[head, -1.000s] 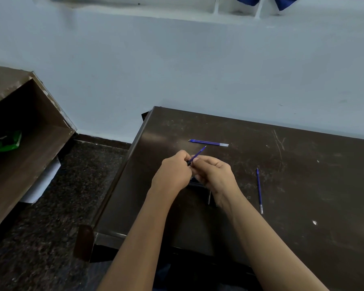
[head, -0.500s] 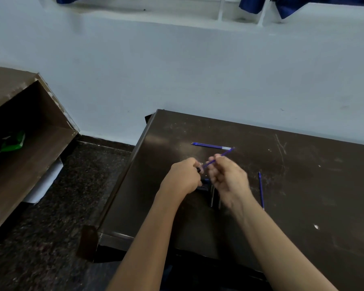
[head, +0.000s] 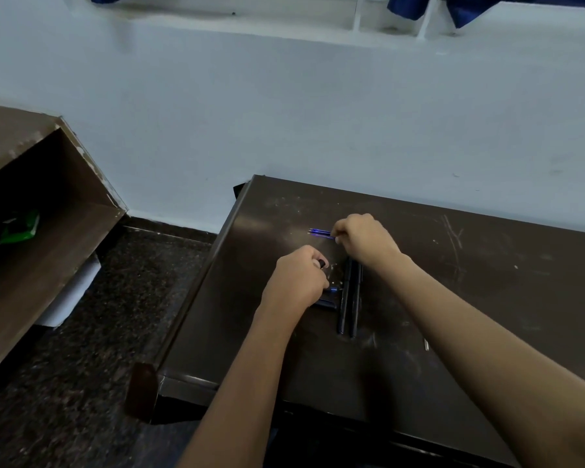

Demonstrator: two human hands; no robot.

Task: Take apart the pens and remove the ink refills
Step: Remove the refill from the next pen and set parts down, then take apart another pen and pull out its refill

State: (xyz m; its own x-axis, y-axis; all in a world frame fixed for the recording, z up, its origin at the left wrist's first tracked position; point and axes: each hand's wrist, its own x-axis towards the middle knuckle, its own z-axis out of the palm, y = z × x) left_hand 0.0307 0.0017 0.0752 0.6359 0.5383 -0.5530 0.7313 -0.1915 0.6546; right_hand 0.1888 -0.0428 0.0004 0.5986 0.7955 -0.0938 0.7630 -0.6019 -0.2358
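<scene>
My right hand is at the far middle of the dark table, its fingers curled round a blue ink refill that lies beside another blue refill there. My left hand is nearer, gripping a dark pen barrel whose end sticks out by the thumb. Two dark pens lie side by side between my forearms. More dark pen parts lie just under my left hand. The tip of a third refill shows beside my right forearm.
A brown open shelf unit stands to the left with a green packet inside. Dark speckled floor lies between it and the table's left edge. A pale wall rises close behind the table.
My right hand pulled the blue refill out of the barrel and carried it away to the far refill on the table. My left hand stayed near with the barrel.
</scene>
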